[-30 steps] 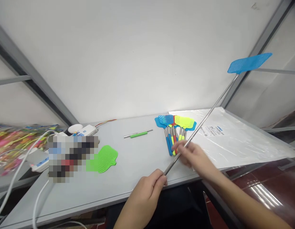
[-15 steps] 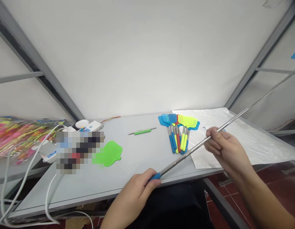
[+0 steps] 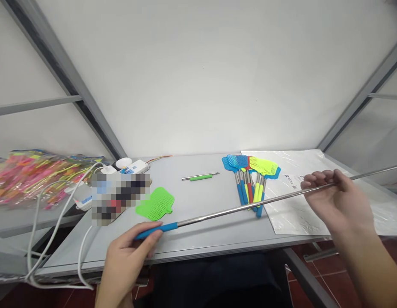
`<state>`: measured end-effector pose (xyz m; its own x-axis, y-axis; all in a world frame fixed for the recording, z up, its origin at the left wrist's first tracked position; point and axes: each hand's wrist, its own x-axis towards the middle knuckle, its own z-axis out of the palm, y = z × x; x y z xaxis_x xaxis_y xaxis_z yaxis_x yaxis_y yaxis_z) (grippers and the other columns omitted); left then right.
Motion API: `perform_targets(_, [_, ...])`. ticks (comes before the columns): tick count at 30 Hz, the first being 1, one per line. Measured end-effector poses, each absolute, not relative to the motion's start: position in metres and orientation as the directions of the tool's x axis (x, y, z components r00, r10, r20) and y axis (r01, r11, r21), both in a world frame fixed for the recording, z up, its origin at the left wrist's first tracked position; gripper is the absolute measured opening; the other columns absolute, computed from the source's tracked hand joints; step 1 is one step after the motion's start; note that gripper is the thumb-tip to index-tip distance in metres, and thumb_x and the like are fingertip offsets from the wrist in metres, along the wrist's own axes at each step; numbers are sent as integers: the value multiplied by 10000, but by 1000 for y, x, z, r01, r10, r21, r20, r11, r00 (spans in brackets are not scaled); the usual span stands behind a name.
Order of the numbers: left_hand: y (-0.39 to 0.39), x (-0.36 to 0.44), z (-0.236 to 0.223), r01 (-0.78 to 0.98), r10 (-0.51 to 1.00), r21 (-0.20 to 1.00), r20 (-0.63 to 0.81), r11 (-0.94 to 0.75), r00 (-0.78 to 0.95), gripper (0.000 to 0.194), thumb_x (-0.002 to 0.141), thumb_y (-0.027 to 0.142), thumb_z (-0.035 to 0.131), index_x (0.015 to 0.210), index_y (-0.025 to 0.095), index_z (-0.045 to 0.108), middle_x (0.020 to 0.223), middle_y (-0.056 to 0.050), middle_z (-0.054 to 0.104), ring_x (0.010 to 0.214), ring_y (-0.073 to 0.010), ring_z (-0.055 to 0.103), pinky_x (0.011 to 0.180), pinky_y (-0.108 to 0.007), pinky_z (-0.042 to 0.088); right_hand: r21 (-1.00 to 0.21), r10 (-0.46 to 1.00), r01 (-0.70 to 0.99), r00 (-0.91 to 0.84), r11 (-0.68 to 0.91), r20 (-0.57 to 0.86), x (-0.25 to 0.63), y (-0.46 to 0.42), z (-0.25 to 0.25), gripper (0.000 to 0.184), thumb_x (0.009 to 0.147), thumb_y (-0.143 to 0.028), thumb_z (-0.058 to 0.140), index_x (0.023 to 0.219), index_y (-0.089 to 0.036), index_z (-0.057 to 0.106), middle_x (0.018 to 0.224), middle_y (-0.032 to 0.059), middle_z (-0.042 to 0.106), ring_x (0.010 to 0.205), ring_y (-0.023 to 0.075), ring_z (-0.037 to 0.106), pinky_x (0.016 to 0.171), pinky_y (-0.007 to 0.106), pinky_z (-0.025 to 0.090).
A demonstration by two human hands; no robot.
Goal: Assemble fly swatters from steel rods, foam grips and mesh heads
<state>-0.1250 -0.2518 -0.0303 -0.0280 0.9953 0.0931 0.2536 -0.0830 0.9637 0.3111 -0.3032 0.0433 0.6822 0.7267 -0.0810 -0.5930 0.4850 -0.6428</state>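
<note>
My left hand (image 3: 128,256) grips the blue handle (image 3: 156,229) of a fully extended telescopic fly swatter, near the table's front edge. Its long steel rod (image 3: 237,208) runs rightward, almost level, above the table. My right hand (image 3: 338,201) is closed around the rod far to the right; the swatter's head is out of view past the right edge. Under the rod lies a bundle of collapsed swatters (image 3: 251,179) with blue, yellow and red handles. A loose green swatter head (image 3: 155,204) and a short rod with a green handle (image 3: 200,176) lie on the grey table (image 3: 201,239).
Clear plastic bags (image 3: 301,209) lie flat on the table's right part. At the left are a white power strip (image 3: 132,167), white cables (image 3: 54,226) and a pile of bagged colourful swatters (image 3: 31,173). Grey metal frame bars rise on both sides.
The rod has swung down from steeply raised to nearly level. My left hand pulled back left along the front edge, and my right hand slid out right along the rod. The blue head left view.
</note>
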Motion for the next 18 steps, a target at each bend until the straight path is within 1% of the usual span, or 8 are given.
perform_targets(2, [-250,-121,-31,54,980,991,127,-120,-155,298,707,383,801,898,200,663,492,57,529,445,-114,471,447,-221,389,-598,752,-654,647,463,-126,318,-303,44,276,901,-128,401,667,-194,532,650,-16,497,586,99,537,592,265,525])
perform_targets(3, [-249,-116,-30,-44,968,987,139,-151,-210,270,723,364,793,864,209,623,491,71,512,431,-106,462,445,-221,397,-601,756,-662,639,448,-141,317,-302,42,281,900,-118,396,674,-191,545,659,-12,521,602,101,559,640,278,543])
perform_targets(4, [-249,-109,-28,-123,954,976,143,-180,-264,257,744,352,778,830,215,579,497,83,498,412,-95,445,433,-218,395,-620,750,-652,645,437,-150,315,-301,41,284,903,-127,400,679,-188,563,679,-3,557,645,111,595,707,300,557])
perform_targets(6, [-249,-94,-25,-204,928,956,130,-211,-351,268,786,337,744,781,219,503,473,110,429,367,-72,379,388,-196,357,-674,726,-601,674,430,-138,302,-297,36,300,912,-172,418,671,-187,597,730,24,635,770,148,656,841,354,547])
perform_targets(9, [-253,-69,-25,-205,930,960,108,-189,-352,288,825,357,706,764,219,462,439,131,343,346,-58,315,349,-167,308,-741,760,-548,645,388,-78,267,-291,25,321,917,-241,455,675,-195,661,814,62,719,918,199,679,943,404,498])
perform_targets(12, [-263,-48,-27,-173,969,978,77,-120,-235,300,844,425,673,773,218,467,427,122,357,349,-64,325,339,-166,307,-799,883,-548,466,247,-47,224,-290,11,299,917,-352,516,789,-189,732,965,101,748,1032,251,658,986,435,453])
perform_targets(15, [-275,-36,-23,-120,960,986,82,-118,-267,318,836,462,673,767,216,483,416,118,337,356,-64,316,345,-168,304,-814,936,-564,343,137,-81,192,-290,-3,358,931,-442,501,870,-187,745,1079,121,733,1051,278,653,1011,459,408])
perform_targets(18, [-285,-33,-17,-28,946,992,111,-126,-304,331,820,476,686,756,213,496,431,103,370,374,-70,344,357,-173,313,-808,954,-582,282,87,-100,174,-293,-15,401,944,-471,470,872,-183,740,1111,132,724,1026,282,659,990,462,408])
